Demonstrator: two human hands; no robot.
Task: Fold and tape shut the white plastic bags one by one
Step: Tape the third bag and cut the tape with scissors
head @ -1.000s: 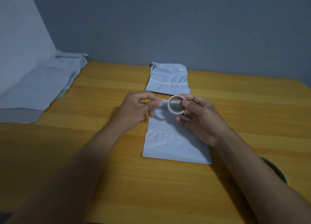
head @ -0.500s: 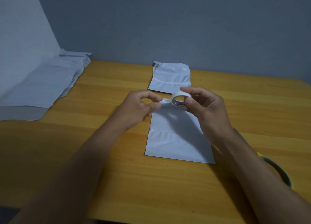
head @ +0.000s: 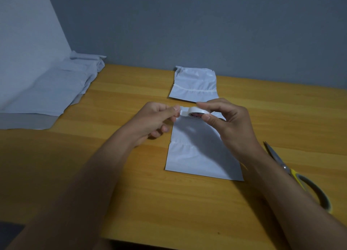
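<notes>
White tape is pinched at its free end by the left hand (head: 154, 118), while the one tape roll (head: 197, 112) is gripped between thumb and fingers of the right hand (head: 227, 122). Beneath both hands one folded white bag (head: 199, 154) is laid flat on the wooden table (head: 112, 193). A second taped bag (head: 194, 84) is seen beyond, a stack of bags (head: 48, 91) far left, and one pair of scissors (head: 293, 172) at right.
</notes>
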